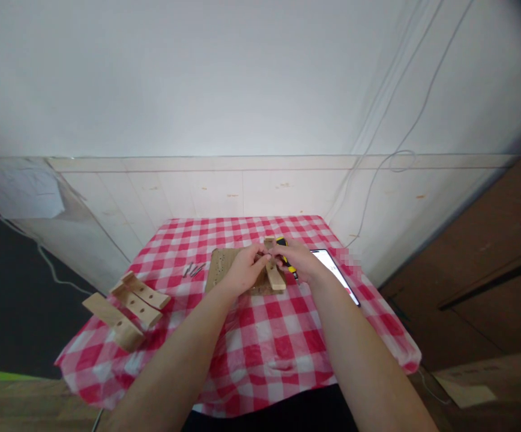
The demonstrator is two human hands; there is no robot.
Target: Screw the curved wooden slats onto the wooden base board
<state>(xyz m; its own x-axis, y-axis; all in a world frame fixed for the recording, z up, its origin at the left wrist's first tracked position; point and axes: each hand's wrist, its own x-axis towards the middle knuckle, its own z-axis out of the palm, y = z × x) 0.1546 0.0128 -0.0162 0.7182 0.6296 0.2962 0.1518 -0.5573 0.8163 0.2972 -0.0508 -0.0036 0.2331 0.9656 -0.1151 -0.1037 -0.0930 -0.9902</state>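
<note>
Forearms (346, 324) converge over counter (260, 360) onto board (221, 264), prob. there to shield counter. Spare wooden pcs (123, 327) lie left, out of the way. L hand (248, 268): fingers bent in at wooden block (275, 279) on board, can't tell if gripping. R hand (297, 258): curled w/ screwdriver (281, 242) tucked in, prob. freeing fingertips. Metal pcs (196, 270) left of board, handy.

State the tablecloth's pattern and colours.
The tablecloth has a red-and-white check, seen best in the head view, the only one here.

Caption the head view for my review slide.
Left hand and right hand close together at a wooden piece over a checkered tablecloth, other wooden blocks at left.
</note>
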